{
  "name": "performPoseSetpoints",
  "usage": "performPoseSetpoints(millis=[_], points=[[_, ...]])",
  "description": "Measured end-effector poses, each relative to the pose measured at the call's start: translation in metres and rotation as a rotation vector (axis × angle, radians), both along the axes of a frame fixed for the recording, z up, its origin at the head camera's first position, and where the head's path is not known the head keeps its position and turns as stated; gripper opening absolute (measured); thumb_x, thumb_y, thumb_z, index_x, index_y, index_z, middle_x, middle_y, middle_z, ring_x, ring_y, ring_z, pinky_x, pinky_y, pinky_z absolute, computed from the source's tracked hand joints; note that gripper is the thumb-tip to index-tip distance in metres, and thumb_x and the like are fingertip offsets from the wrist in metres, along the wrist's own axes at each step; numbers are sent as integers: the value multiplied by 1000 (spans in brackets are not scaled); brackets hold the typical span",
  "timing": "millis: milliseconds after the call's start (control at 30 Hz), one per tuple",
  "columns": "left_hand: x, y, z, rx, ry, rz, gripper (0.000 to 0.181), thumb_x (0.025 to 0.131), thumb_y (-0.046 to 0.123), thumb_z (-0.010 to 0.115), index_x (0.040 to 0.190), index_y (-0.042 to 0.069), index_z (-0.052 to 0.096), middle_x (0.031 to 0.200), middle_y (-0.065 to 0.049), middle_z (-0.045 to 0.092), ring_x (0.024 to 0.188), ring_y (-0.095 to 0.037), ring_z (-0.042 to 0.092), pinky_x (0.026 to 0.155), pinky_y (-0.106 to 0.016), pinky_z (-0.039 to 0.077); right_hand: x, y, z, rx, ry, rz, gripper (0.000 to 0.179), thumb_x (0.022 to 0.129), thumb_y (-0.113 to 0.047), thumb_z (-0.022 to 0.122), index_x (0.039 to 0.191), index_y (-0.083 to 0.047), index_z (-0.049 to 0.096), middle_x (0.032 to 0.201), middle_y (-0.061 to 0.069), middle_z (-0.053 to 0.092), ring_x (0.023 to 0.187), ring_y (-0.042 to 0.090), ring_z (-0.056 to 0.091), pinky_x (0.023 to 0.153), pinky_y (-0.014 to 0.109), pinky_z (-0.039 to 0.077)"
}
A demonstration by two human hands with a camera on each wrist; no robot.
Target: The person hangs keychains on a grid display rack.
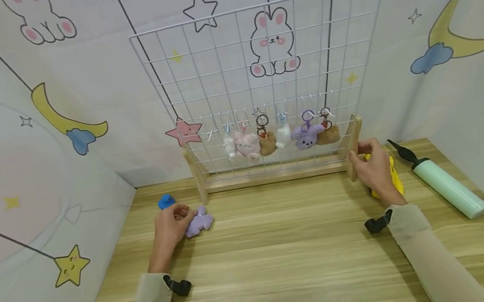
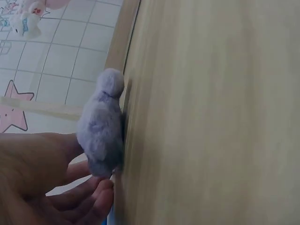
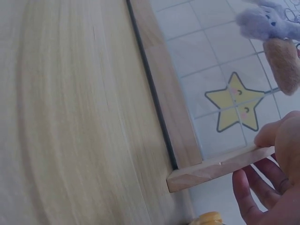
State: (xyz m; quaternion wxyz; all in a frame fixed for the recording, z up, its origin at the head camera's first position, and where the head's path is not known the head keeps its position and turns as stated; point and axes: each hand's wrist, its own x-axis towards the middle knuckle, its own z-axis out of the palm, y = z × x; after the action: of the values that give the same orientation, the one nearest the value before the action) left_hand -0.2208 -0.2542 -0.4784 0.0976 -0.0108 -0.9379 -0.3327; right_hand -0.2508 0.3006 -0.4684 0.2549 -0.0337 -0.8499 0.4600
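Note:
At the left of the table, my left hand (image 1: pixel 169 224) pinches a small purple plush toy (image 1: pixel 199 221) by one end. In the left wrist view the fuzzy purple toy (image 2: pixel 101 124) is against the tabletop, its near end between thumb and fingers. My right hand (image 1: pixel 375 167) grips the right wooden upright (image 1: pixel 354 147) of a white wire grid rack (image 1: pixel 262 86). Thumb and fingers lie on opposite sides of that wooden upright (image 3: pixel 220 166) in the right wrist view. Several plush keychains hang from hooks on the grid, among them a purple one (image 1: pixel 306 137) and a pink one (image 1: pixel 247 144).
A blue object (image 1: pixel 166 201) lies just behind my left hand. A yellow item (image 1: pixel 395 180) is partly hidden behind my right hand. Farther right lies a pale green hand pump (image 1: pixel 448 187) with a black nozzle. A printed cloth (image 1: pixel 98 62) surrounds the table (image 1: pixel 273 250).

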Motion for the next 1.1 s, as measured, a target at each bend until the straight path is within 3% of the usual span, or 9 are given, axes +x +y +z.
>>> performPoseSetpoints(millis=[200, 333, 467, 600, 700, 767, 933, 1100], points=[[1, 1, -1, 1, -41, -35, 19, 97, 9, 81, 109, -5, 79, 97, -22, 80, 89, -36, 79, 79, -46, 65, 0, -2, -1, 1, -13, -5, 38, 107, -21, 67, 130, 7, 55, 124, 28, 66, 117, 38, 65, 80, -2, 39], [2, -1, 1, -26, -37, -69, 15, 99, 6, 77, 110, -5, 78, 100, -23, 80, 93, -37, 79, 82, -47, 65, 1, -2, -2, 1, -13, -5, 37, 107, -20, 67, 129, 7, 55, 124, 28, 66, 117, 38, 65, 80, -1, 39], [5, -6, 10, -14, -106, -237, 20, 101, -2, 69, 119, -6, 76, 112, -24, 78, 104, -39, 76, 90, -48, 63, 0, -2, -2, 7, -9, -8, 37, 107, -21, 67, 129, 7, 55, 124, 27, 67, 116, 38, 65, 80, -1, 39], [5, -12, 17, -6, -183, -457, 42, 93, -17, 59, 132, -7, 71, 129, -25, 73, 119, -42, 70, 99, -52, 60, 0, -2, -2, 16, -11, -11, 38, 108, -22, 66, 131, 6, 55, 125, 27, 67, 117, 36, 65, 81, 0, 39], [5, -14, 19, -33, -176, -543, 48, 90, -16, 62, 135, -4, 72, 135, -25, 70, 124, -43, 65, 103, -56, 57, 1, -2, -1, 14, -15, -13, 39, 108, -23, 65, 131, 6, 55, 126, 27, 66, 118, 37, 64, 81, 0, 39], [5, -13, 19, -50, -154, -559, 43, 91, -12, 69, 132, -1, 74, 136, -24, 70, 125, -43, 64, 104, -58, 56, 1, -2, 0, 11, -18, -12, 39, 108, -23, 66, 131, 7, 55, 126, 28, 66, 119, 38, 64, 81, 0, 39], [4, -6, 15, -69, -102, -504, 26, 93, 3, 82, 120, 2, 80, 124, -20, 76, 114, -40, 68, 97, -56, 59, 2, -2, 1, 1, -15, -6, 40, 108, -22, 66, 132, 8, 54, 127, 29, 66, 120, 40, 64, 81, 0, 38], [2, -4, 11, -35, -127, -453, 18, 93, 2, 82, 111, 3, 80, 109, -15, 77, 99, -28, 70, 87, -41, 60, 1, -2, 2, -2, -11, 4, 41, 107, -22, 67, 131, 9, 55, 126, 30, 66, 120, 40, 64, 80, -1, 38]])
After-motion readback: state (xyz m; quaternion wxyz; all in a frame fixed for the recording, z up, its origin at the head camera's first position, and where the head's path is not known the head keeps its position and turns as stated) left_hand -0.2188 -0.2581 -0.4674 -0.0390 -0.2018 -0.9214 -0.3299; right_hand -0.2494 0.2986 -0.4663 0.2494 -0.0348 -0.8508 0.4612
